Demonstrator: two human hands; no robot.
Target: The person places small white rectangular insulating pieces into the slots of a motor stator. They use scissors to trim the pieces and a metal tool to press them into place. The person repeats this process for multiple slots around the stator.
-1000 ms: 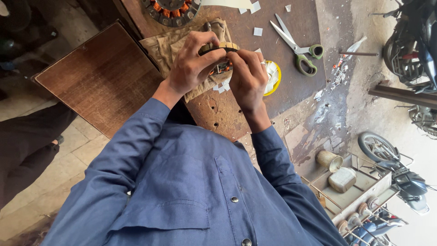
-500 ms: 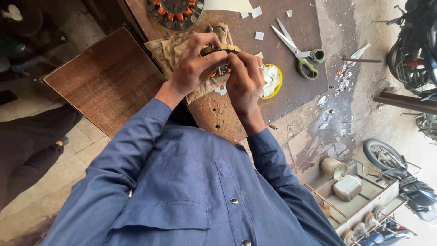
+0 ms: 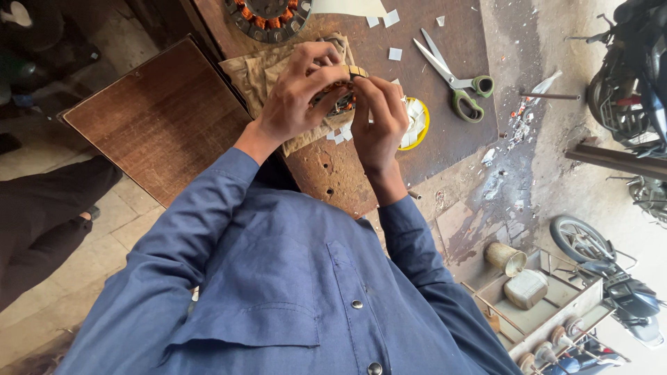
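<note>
a: what's in your hands, seen from the head camera?

b: a small wound motor part, copper coils inside a metal ring. my left hand is closed around it from one side, and my right hand pinches its other edge, fingers curled tight on the rim. both hands are gripping it, held up just above the desk.

a: and under them?

b: a crumpled tan cloth lies on the desk right below my left hand. a yellow dish with white paper bits sits just beside my right hand.

a: anything further off?

b: green-handled scissors lie open on the desk, well apart from my hands. a bigger copper-wound stator sits at the top edge. small white paper squares are scattered near it. a wooden board sits to my left.
</note>
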